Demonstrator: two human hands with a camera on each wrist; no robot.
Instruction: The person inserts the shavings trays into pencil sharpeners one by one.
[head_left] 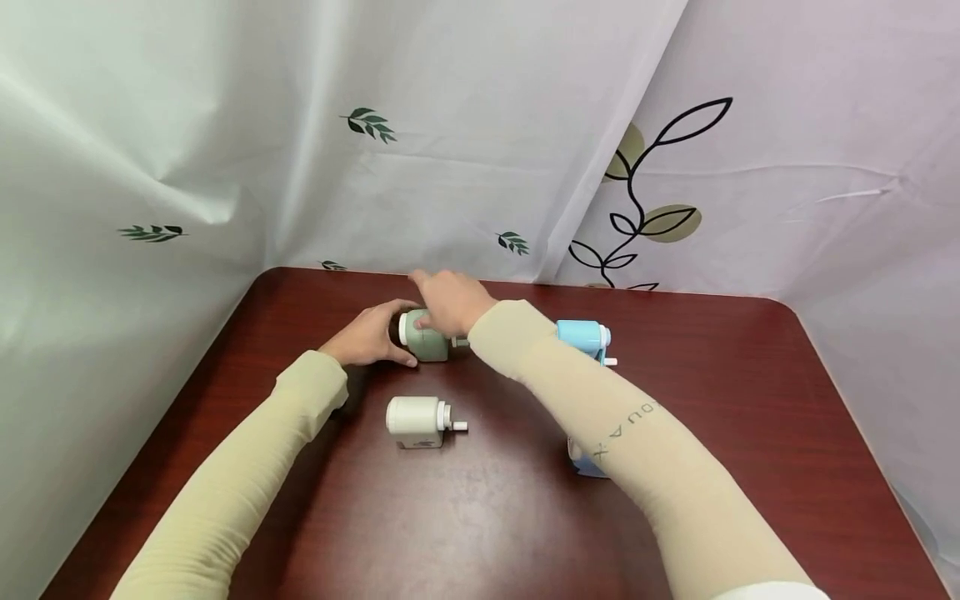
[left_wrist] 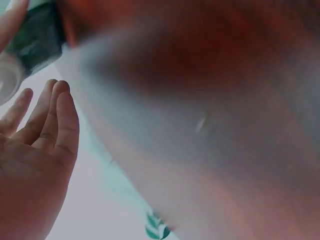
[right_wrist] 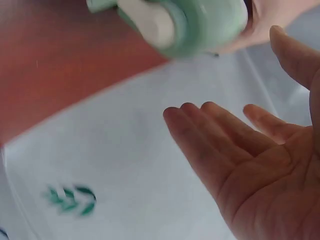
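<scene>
A pale green pencil sharpener (head_left: 429,340) lies on its side on the dark red table (head_left: 495,500), its crank end to the right. My left hand (head_left: 372,335) cups its left end, thumb along the front and forefinger over the top; the other fingers (left_wrist: 52,120) stay straight and clear of the green sharpener (left_wrist: 32,42). My right hand (head_left: 447,298) hovers just above it, palm down. In the right wrist view that right hand (right_wrist: 240,145) is flat and holds nothing, with the green sharpener (right_wrist: 200,20) beyond its fingertips.
A white sharpener (head_left: 418,421) lies nearer me. A blue sharpener (head_left: 587,337) stands to the right behind my right forearm, and another blue object (head_left: 583,463) peeks from under it. Leaf-printed curtains (head_left: 480,150) close off the table's far and side edges.
</scene>
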